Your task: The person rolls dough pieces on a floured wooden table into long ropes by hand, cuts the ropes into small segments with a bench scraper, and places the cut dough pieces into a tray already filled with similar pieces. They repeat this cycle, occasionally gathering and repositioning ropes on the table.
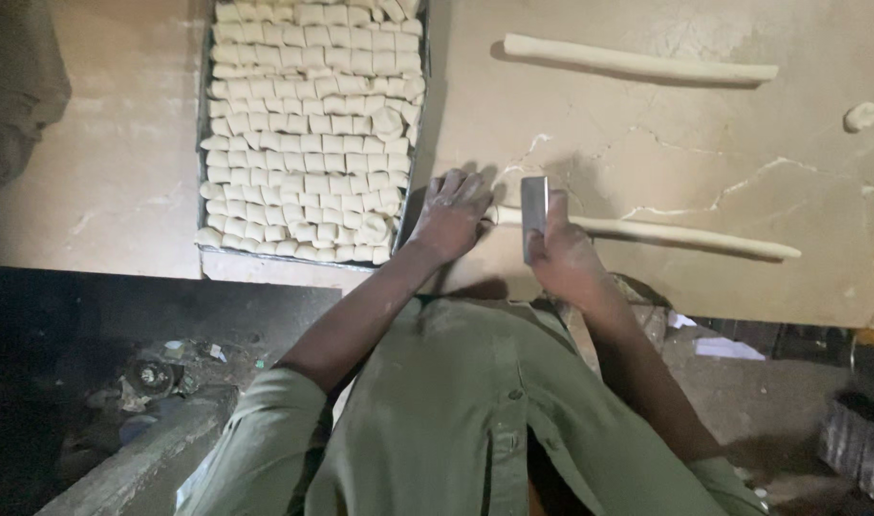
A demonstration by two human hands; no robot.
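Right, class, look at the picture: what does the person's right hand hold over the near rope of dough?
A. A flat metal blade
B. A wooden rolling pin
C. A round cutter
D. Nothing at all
A: the right hand grips a flat metal blade set upright across the near dough rope, while the left hand presses on the rope's end beside the tray of cut pieces.

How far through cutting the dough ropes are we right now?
Well along: the tray is nearly full of cut dough pieces. In hand: the right hand holds a metal scraper on the near dough rope, and the left hand rests on its end. Left: most of that rope and the whole far dough rope.
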